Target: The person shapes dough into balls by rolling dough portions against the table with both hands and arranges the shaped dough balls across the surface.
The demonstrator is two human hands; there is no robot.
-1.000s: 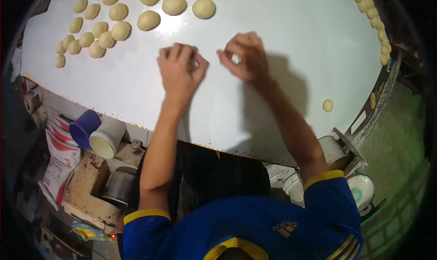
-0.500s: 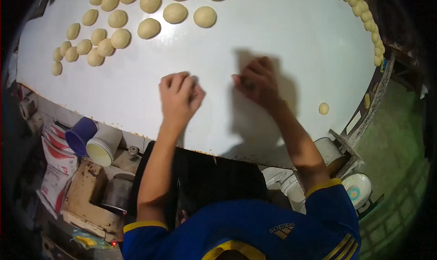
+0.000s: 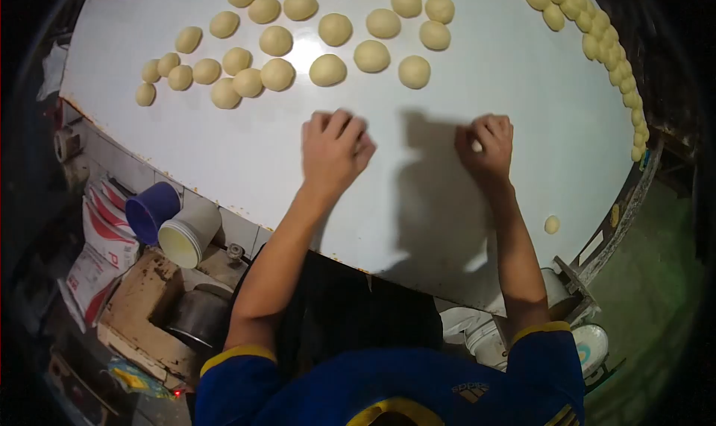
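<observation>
My left hand (image 3: 333, 149) is cupped over the white tabletop, fingers curled in and slightly blurred; whatever may lie under its palm is hidden. To its right, my right hand (image 3: 488, 149) has its fingers bent round toward the thumb. A small pale spot shows between thumb and fingers, and I cannot tell whether it is dough or the table behind. Beyond both hands lie several round dough balls (image 3: 327, 70) in loose rows. One small dough ball (image 3: 552, 225) sits alone near the right front of the table, apart from my right hand.
Many dough pieces (image 3: 589, 47) line the far right edge of the white table (image 3: 246, 143). Below its left front edge stand a purple bucket (image 3: 153, 211), a white bucket (image 3: 181, 240), printed sacks (image 3: 97, 266) and a metal pot (image 3: 200, 314).
The camera view has shifted, bringing more dough balls into sight. My hands are farther apart, with the right one moved rightward, and both are farther forward over the table.
</observation>
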